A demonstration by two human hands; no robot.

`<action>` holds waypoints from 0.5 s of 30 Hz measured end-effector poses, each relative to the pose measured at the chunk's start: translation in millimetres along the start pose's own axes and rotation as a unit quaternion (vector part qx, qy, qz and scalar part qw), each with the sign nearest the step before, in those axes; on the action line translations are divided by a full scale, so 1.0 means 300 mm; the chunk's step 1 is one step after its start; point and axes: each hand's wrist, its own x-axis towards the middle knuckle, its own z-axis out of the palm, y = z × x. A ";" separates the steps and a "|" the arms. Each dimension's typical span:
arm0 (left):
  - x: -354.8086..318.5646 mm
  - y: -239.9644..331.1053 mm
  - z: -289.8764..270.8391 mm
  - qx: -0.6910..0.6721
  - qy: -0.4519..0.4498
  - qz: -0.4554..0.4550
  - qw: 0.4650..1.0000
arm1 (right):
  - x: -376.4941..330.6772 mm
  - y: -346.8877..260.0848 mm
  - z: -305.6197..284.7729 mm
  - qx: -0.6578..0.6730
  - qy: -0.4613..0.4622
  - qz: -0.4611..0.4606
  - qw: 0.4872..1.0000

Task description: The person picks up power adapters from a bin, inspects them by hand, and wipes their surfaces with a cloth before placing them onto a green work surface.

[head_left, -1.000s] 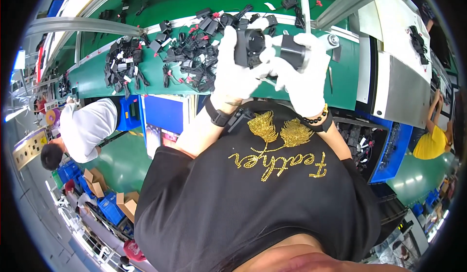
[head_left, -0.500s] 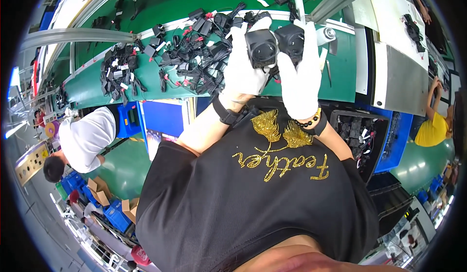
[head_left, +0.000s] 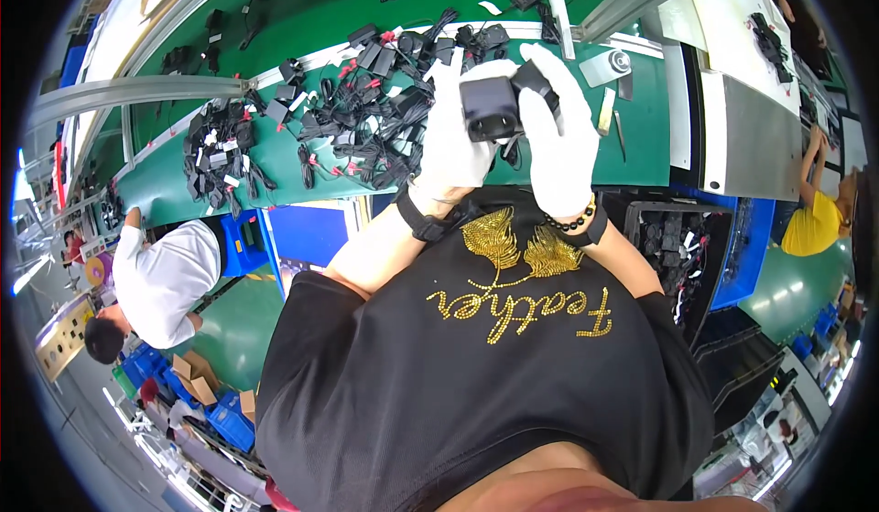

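My left hand (head_left: pixel 449 141), in a white glove, grips a black power adapter (head_left: pixel 489 102) with its flat side and socket-like end facing me. In my gloved right hand (head_left: pixel 569 150) is a second black power adapter (head_left: pixel 538 80), tilted and partly covered by the fingers. The two adapters are close together above the front of the green bench (head_left: pixel 632 159); whether they touch I cannot tell. A bit of black cable (head_left: pixel 513 153) hangs below them. Just left of my left hand lies a big heap of black adapters with coiled cables and red tags (head_left: pixel 366 100).
A smaller adapter pile (head_left: pixel 220 150) lies further left. On the right are a white bottle (head_left: pixel 604 68), tweezers (head_left: pixel 620 136) and a black crate of adapters (head_left: pixel 673 246). Metal frame posts (head_left: pixel 558 13) rise behind my hands. A person in white (head_left: pixel 174 274) sits left.
Both adapters have been turned: the left one now shows its flat side, the right one leans behind my fingers. The person at left has stretched an arm onto the bench.
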 end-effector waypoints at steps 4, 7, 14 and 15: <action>-0.018 0.026 0.039 -0.057 -0.008 -0.030 0.998 | 0.003 0.008 0.010 0.030 0.025 0.031 0.999; -0.006 0.022 0.030 0.120 -0.027 0.003 0.992 | 0.006 0.008 0.007 -0.011 -0.002 0.038 0.999; -0.029 0.032 0.058 -0.042 0.004 -0.046 0.998 | -0.011 -0.013 -0.035 0.075 0.049 0.128 0.988; -0.039 0.027 0.058 0.037 0.003 0.000 0.999 | -0.017 -0.007 -0.039 0.075 0.048 0.129 0.988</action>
